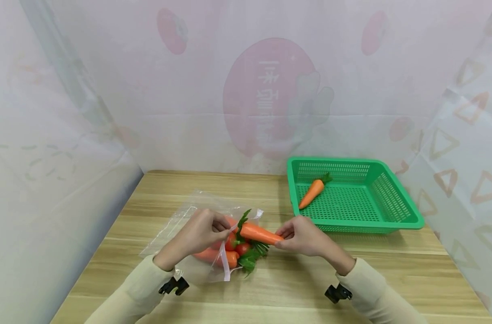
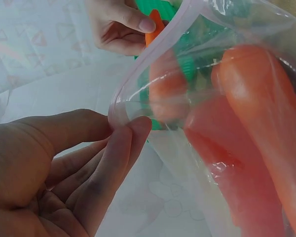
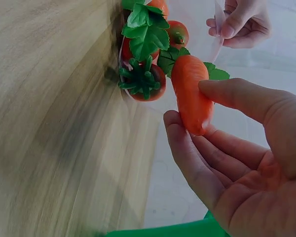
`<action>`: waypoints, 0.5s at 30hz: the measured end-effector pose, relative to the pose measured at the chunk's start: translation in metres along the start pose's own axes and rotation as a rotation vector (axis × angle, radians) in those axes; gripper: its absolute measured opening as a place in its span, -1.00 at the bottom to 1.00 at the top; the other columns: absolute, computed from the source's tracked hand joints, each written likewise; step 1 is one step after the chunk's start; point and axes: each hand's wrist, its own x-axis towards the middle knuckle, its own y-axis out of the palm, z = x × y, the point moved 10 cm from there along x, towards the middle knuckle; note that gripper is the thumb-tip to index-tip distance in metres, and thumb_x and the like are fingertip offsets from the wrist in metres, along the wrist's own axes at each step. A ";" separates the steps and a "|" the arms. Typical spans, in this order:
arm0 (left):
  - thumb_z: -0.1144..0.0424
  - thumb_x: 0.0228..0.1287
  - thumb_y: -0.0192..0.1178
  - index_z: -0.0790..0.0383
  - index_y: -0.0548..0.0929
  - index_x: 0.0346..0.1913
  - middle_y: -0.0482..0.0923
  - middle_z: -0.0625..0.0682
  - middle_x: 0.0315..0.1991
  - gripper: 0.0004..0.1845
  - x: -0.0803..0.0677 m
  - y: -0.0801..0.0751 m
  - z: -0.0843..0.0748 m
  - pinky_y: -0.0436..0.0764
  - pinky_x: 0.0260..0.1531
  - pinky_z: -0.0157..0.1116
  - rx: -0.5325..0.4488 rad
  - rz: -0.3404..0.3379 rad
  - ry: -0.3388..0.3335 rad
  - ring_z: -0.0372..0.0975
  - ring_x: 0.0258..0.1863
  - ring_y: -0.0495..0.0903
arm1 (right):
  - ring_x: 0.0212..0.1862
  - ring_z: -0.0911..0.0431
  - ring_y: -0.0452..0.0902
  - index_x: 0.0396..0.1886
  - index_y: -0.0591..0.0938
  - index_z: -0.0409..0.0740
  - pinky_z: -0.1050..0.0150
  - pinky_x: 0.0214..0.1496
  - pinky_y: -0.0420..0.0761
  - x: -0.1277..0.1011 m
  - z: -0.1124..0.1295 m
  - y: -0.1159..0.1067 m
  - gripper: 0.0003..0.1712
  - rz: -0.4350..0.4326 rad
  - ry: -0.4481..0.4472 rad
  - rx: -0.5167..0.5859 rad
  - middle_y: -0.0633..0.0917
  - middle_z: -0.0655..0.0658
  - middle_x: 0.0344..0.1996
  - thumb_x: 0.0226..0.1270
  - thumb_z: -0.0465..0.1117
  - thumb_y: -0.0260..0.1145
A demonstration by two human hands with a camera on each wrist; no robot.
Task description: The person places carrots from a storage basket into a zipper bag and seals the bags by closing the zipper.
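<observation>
My left hand [image 1: 205, 231] pinches the rim of a clear plastic zip bag [image 2: 119, 101] between thumb and fingers, lifting its mouth. Inside the bag lie carrots [image 2: 254, 94] and red tomatoes [image 3: 177, 33], with green leaves [image 1: 250, 260] poking out at the opening. Between the thumb and fingers of my right hand [image 1: 298, 236] is a carrot [image 1: 260, 233], held near its tip. Its leafy end points left, at the bag's mouth. In the right wrist view, a tomato with a green star-shaped top [image 3: 143, 81] sits just past this carrot.
A green plastic basket [image 1: 400, 198] stands at the back right of the wooden table [image 1: 181, 306]. One carrot [image 1: 312, 193] with a green top lies in its left part. A printed cloth [image 1: 189, 112] hangs behind the table and at both sides.
</observation>
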 end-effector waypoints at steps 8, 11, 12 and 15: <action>0.42 0.31 0.39 0.34 0.82 -0.29 0.80 -0.04 -0.42 -0.95 0.001 -0.004 0.001 0.71 -0.37 -0.46 0.021 -0.019 0.007 -0.38 -0.44 0.73 | -0.27 0.17 0.77 -0.22 0.84 -0.21 0.41 -0.27 0.73 0.015 0.003 0.013 -0.85 -0.007 0.017 0.007 0.85 -0.07 -0.35 0.25 -0.26 0.56; 0.43 0.30 0.39 0.34 0.83 -0.27 0.81 -0.02 -0.41 -0.95 0.001 -0.005 0.001 0.71 -0.36 -0.46 0.023 -0.027 0.004 -0.38 -0.43 0.73 | -0.29 0.16 0.77 -0.25 0.84 -0.20 0.40 -0.32 0.72 0.019 0.004 0.018 -0.86 -0.008 0.019 0.006 0.85 -0.06 -0.37 0.22 -0.25 0.56; 0.43 0.30 0.39 0.35 0.83 -0.27 0.81 -0.02 -0.40 -0.95 0.001 -0.005 0.001 0.72 -0.35 -0.47 0.024 -0.029 0.003 -0.38 -0.42 0.73 | -0.30 0.16 0.77 -0.26 0.84 -0.20 0.39 -0.33 0.71 0.020 0.004 0.020 -0.86 -0.009 0.019 0.004 0.85 -0.06 -0.38 0.21 -0.25 0.57; 0.43 0.30 0.38 0.35 0.83 -0.26 0.81 -0.01 -0.39 -0.95 0.000 -0.005 0.001 0.71 -0.35 -0.47 0.018 -0.025 0.000 -0.38 -0.41 0.73 | -0.34 0.19 0.76 -0.29 0.84 -0.17 0.38 -0.36 0.70 0.022 0.003 0.025 -0.88 0.000 0.027 -0.010 0.85 -0.03 -0.41 0.19 -0.24 0.59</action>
